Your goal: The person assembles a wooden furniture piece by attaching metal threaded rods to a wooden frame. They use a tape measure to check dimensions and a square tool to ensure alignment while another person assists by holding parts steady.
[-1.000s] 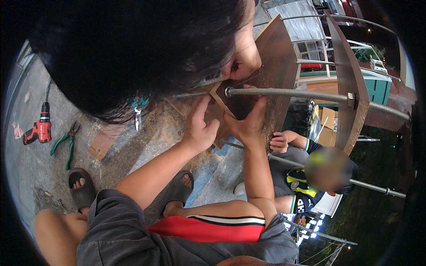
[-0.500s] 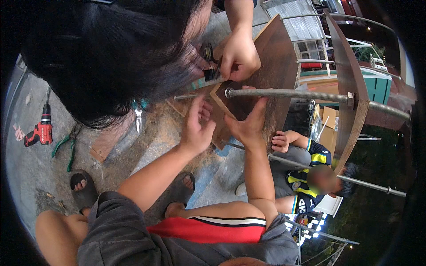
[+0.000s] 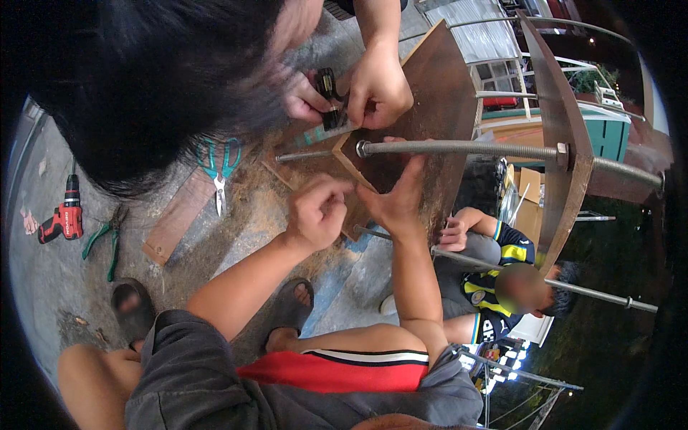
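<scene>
My right hand is spread around the near corner of a dark brown wooden board, thumb by its pale edge and fingers on its face, partly behind a threaded metal rod. That rod runs through the board with a nut at its surface. Close by on the left, my left hand is closed with fingers curled, its index finger reaching the board's edge; nothing shows in it. Across from me, a co-worker's hands hold a black ring-shaped thing and a clear strip at the board's edge.
A second brown board stands to the right on the rods. Beyond it a person crouches, one hand near the lower rod. On the floor at left lie a red drill, green-handled pliers, teal-handled scissors and a wooden strip.
My left hand's fingers have curled in, and the hand has come nearer the board's edge. The co-worker's head has shifted left, uncovering the scissors and the black ring-shaped thing.
</scene>
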`<state>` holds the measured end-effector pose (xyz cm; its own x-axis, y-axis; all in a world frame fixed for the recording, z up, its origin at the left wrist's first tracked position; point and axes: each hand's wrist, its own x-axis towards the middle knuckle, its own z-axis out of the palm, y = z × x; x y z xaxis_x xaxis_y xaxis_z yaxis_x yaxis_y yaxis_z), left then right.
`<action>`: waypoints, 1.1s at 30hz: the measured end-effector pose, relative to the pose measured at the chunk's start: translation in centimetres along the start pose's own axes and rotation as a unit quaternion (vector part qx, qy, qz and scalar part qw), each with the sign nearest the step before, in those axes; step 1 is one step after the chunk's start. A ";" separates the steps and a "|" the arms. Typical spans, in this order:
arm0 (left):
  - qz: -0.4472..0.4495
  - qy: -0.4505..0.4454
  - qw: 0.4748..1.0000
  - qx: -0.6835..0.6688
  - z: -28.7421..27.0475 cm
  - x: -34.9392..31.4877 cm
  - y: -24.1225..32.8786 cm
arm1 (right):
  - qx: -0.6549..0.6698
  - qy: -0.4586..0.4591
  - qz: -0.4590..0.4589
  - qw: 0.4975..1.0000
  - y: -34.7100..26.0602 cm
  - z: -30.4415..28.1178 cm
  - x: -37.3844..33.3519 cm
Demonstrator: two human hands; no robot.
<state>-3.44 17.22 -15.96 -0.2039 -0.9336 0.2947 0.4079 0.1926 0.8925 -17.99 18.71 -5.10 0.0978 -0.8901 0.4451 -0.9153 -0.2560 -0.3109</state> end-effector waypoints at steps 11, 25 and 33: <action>-0.076 0.040 0.996 -0.023 0.2 -0.1 0.8 | 0.007 -0.017 0.039 0.999 -0.7 -0.1 0.0; 0.090 -0.008 0.994 0.069 0.5 0.2 -1.1 | -0.026 -0.027 -0.016 0.999 1.5 -0.7 -0.7; 0.091 -0.037 0.994 0.058 -0.8 0.3 -1.4 | -0.054 -0.059 -0.008 0.997 0.9 -0.7 -0.6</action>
<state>-3.37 16.41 -17.40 -0.2025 -0.8567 0.4743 0.3398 0.3928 0.8546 -19.13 19.27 -5.05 0.1514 -0.9261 0.3457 -0.9496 -0.2334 -0.2094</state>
